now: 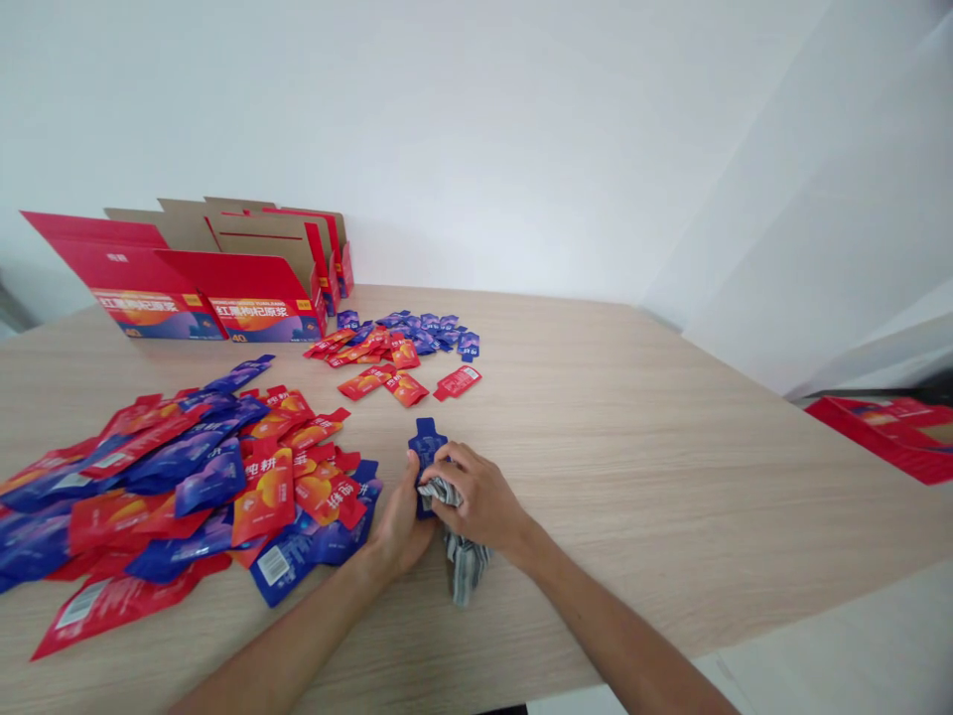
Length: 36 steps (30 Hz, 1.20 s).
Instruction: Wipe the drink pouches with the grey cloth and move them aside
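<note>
Holding a small blue pouch (427,444) flat on the wooden table (670,477), I steady it with my left hand (398,526), fingers curled against its left edge. My right hand (476,497) is closed around a striped grey cloth (462,556), pressing it onto the pouch's lower half; the cloth's loose end trails toward me beneath my wrist. The pouch sits near the table's middle, its upper end poking out beyond my fingers. Just left of my left hand lies a large pile of red and blue pouches (186,487). Farther off sits a smaller pile (394,353), and beyond it open red cartons (215,278) stand against the white wall.
</note>
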### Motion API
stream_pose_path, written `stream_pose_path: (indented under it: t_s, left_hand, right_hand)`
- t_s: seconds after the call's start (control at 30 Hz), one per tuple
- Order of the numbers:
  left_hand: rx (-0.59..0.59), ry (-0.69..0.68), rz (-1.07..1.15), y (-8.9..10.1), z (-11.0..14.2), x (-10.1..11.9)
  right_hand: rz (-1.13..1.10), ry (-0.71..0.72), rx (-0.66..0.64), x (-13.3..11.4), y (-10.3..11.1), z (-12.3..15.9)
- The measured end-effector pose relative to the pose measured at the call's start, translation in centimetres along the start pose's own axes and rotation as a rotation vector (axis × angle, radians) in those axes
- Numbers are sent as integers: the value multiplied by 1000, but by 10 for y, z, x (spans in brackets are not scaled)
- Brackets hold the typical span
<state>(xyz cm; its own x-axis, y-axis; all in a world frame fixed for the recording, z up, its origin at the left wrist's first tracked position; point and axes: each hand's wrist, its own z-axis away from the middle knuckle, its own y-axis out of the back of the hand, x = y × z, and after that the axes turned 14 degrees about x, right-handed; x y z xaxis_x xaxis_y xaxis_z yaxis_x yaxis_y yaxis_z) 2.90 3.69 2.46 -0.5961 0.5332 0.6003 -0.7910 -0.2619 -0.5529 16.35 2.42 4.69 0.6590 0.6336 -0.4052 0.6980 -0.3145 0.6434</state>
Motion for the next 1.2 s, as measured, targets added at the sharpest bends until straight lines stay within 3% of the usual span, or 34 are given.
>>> stream_pose_path:
  t_s: [0.13,0.2,0.33,0.47,0.57,0.67,0.83,0.9,1.2]
  left_hand:
    - [-64,41,-40,0,1,3]
    - [-30,10,-33,1,1,3]
    - [-2,-60,-1,2,2,-6]
    - [-54,15,0,0,3,-18]
    - [-74,54,-9,-1,5,-23]
    - [-82,51,76,-2,7,-21]
    - [-73,16,174,-1,8,-7]
    - [-59,19,161,-1,8,-4]
    - [-80,88,133,-14,20,-22]
  right_hand:
    - [-49,142,-166,2,-1,1]
    - [-44,157,-159,2,-1,1]
    - [-19,30,18,2,3,-2]
    - [40,-86,212,6,10,-5]
    - [80,-131,248,8,14,-6]
    - [38,-86,155,8,17,-7]
    - [-54,113,-155,1,17,-7]
    - [-45,146,-192,-1,16,-6]
    - [38,-108,167,9,24,-10]
